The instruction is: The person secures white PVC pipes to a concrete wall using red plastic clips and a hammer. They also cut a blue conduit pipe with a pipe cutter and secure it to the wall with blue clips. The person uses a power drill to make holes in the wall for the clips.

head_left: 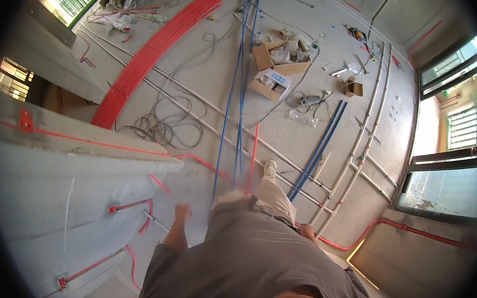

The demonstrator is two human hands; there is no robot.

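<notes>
The head view looks steeply down the person's own body, so the grey shirt (pixel 240 269) fills the lower middle and hides most of both arms and the floor below. The left hand (pixel 183 212) hangs by the hip, near the foot of the grey concrete wall (pixel 77 186), touching nothing; its fingers look loosely curled inward, holding nothing that can be seen, though the hand is small and seen from above. The right hand (pixel 307 231) is half covered by the shirt edge; only knuckles show, so whether its fingers are spread or closed cannot be told. One light shoe (pixel 270 168) shows ahead on the concrete floor (pixel 202 85); the other foot is hidden.

Nearest the left hand, three short red conduit runs (pixel 130 206) are clipped to the wall. On the floor a wide band of red conduits (pixel 150 50) curves to the top edge, too tightly packed to count. About three blue pipes (pixel 235 94) run from the shoe toward the top, and two more blue pipes (pixel 320 144) lie to the right. White conduits (pixel 358 141) cross the floor, their number unclear. A loose coil of grey cable (pixel 163 126) lies left of centre. Three open cardboard boxes (pixel 279 59) sit farther off, their contents hard to make out.
</notes>
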